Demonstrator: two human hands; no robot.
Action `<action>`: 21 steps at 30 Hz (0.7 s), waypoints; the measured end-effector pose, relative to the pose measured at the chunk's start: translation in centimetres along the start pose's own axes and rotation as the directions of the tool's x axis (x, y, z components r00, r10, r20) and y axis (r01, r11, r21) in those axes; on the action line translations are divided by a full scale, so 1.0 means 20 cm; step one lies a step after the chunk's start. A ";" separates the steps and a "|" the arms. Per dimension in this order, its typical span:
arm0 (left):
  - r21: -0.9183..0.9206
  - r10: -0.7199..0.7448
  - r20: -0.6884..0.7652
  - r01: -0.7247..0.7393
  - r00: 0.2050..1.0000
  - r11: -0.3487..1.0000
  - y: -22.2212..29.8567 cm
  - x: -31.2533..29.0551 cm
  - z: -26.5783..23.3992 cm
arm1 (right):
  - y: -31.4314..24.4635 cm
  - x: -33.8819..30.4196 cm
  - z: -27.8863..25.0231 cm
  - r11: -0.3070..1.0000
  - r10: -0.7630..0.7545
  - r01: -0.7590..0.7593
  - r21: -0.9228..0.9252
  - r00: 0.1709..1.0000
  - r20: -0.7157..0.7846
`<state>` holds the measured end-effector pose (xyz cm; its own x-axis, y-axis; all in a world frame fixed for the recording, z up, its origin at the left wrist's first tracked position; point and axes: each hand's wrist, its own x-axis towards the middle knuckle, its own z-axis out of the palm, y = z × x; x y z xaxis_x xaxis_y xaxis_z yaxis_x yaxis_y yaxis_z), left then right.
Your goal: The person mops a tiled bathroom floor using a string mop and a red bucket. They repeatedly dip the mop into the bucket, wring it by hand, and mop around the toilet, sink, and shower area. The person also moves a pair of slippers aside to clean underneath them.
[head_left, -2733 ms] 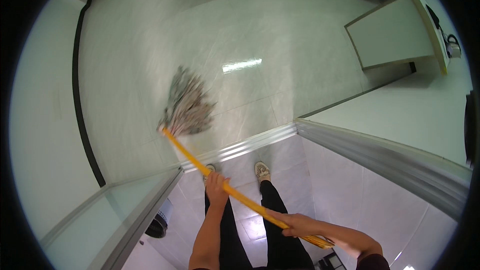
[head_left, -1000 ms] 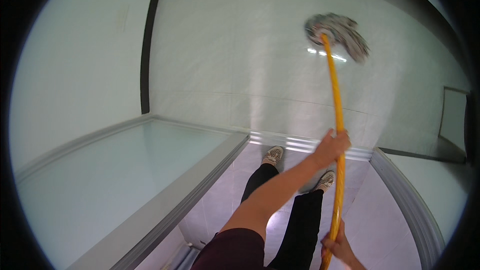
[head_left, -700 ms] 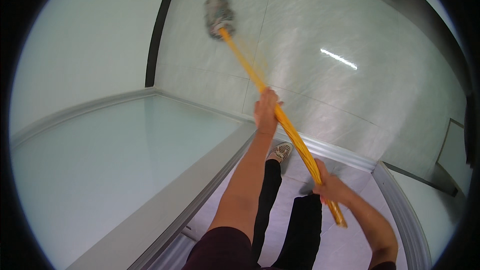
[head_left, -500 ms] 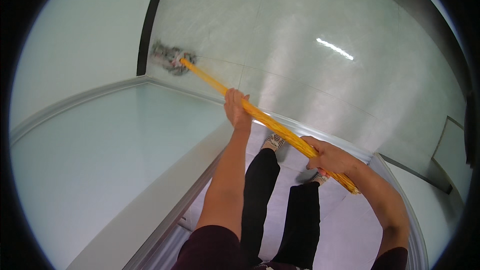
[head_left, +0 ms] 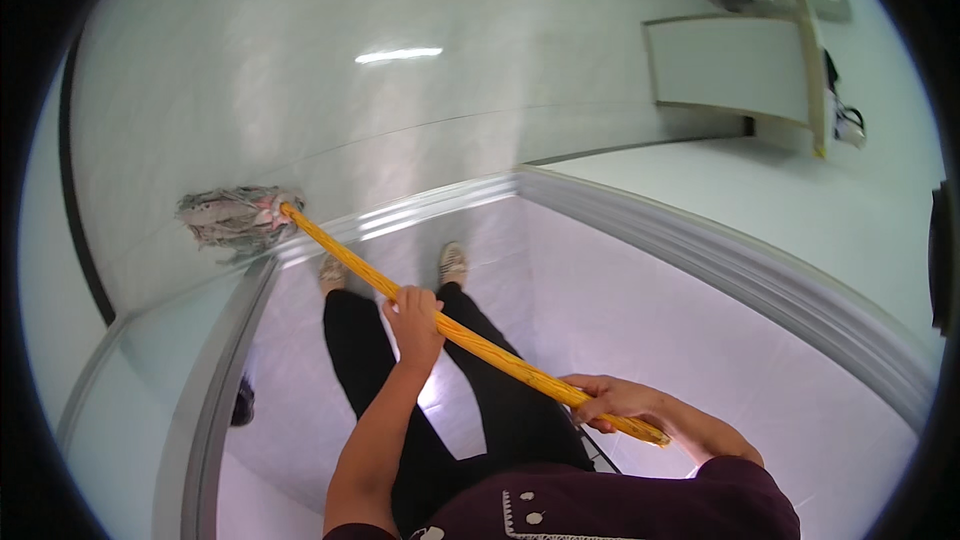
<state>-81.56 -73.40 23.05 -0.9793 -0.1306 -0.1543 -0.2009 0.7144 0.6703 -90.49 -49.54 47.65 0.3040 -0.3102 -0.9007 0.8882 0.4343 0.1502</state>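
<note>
Hands (head_left: 415,315) on mop handle (head_left: 470,340) — metal threshold (head_left: 700,245) beside.

The floor (head_left: 300,60) is pale, glossy tile that mirrors a ceiling light. A metal threshold strip (head_left: 420,212) crosses it, and nearer the person the surface turns lilac-white. A grey string mop head (head_left: 232,217) lies flat on the glossy tile just beyond the strip's left end. Two pale shoes (head_left: 452,262) stand on the near side, just inside that strip, side by side
</note>
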 end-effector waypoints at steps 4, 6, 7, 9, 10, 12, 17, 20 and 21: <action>-0.150 0.140 0.072 -0.128 0.987 0.980 0.58 0.13 0.48 | 0.24 -0.38 -0.39 0.999 -0.026 0.034 0.040 0.982 -0.186; -0.190 0.252 0.106 -0.229 0.962 0.955 0.68 0.08 0.61 | 0.43 -0.43 -0.33 0.988 -0.046 0.084 0.131 0.962 -0.270; -0.220 0.288 0.139 -0.254 0.948 0.942 0.77 0.07 0.66 | 0.49 -0.49 -0.33 0.981 -0.054 0.109 0.163 0.950 -0.307; -0.340 0.377 0.164 -0.306 0.912 0.889 0.92 0.07 0.78 | 0.62 -0.56 -0.33 0.962 -0.057 0.148 0.228 0.930 -0.363; -0.370 0.425 0.185 -0.337 0.886 0.866 0.98 0.07 0.83 | 0.66 -0.60 -0.33 0.940 -0.053 0.168 0.297 0.931 -0.360; -0.378 0.512 0.276 -0.397 0.814 0.836 1.07 0.05 0.86 | 0.75 -0.61 -0.25 0.906 -0.039 0.204 0.372 0.914 -0.404; -0.354 0.536 0.483 -0.406 0.692 0.843 1.12 -0.16 0.77 | 0.99 -0.58 -0.07 0.889 -0.020 0.205 0.410 0.911 -0.413; -0.378 0.510 0.463 -0.359 0.725 0.853 1.04 -0.39 0.60 | 1.18 -0.53 0.03 0.928 -0.052 0.173 0.329 0.937 -0.345; -0.377 0.491 0.450 -0.340 0.746 0.862 1.00 -0.45 0.53 | 1.21 -0.52 0.07 0.941 -0.065 0.166 0.296 0.944 -0.323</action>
<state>-76.55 -50.77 30.14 -0.8192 0.5623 -0.1126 0.1512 0.4012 0.9034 -71.57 -36.98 61.18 0.1184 -0.0481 -0.9918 0.9878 0.1070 0.1128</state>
